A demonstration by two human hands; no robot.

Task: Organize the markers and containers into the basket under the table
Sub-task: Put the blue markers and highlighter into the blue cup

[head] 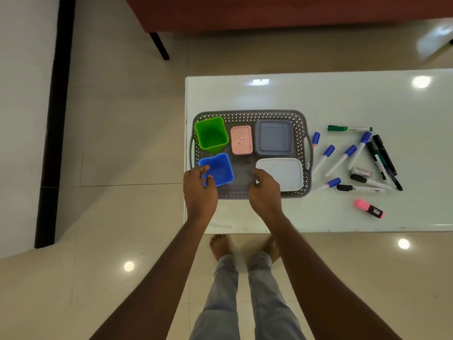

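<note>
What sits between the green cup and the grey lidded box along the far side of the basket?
In the head view, the pink lidded box stands between the green cup and the grey lidded box, inside the basket.

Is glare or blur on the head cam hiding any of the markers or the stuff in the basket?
Head view: ceiling-light glare sits on the glass table far corner and floor, clear of the markers; the grey basket and its containers read sharp; wide-angle bending shows at the edges; only the far right background is smeared.
</note>
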